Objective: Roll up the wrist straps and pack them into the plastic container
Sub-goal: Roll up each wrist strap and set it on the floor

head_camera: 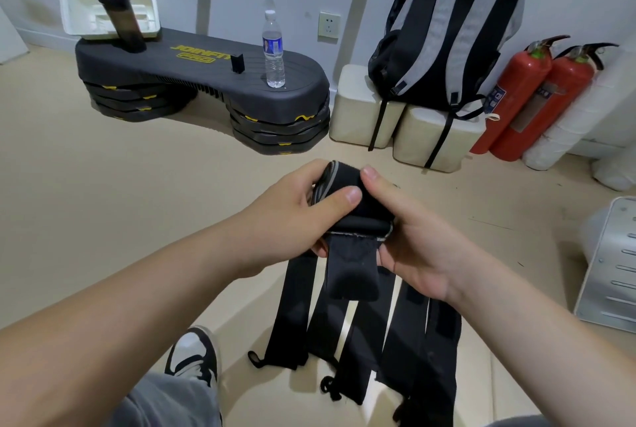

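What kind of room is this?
Likely a gym back room or workout corner: a black step platform on stacked risers, a shaker bottle standing on it, loose wrist straps laid out, two fire extinguishers by the wall.

Gym storage rm: step platform (155, 63) w/ risers (278, 132), fire extinguishers (516, 96).

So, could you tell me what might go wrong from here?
The half-rolled wrist strap is pinched between left hand and right hand with its tail hanging free; a slack grip could let it unroll. The plastic container stands behind a shaker bottle, which may get knocked while packing.
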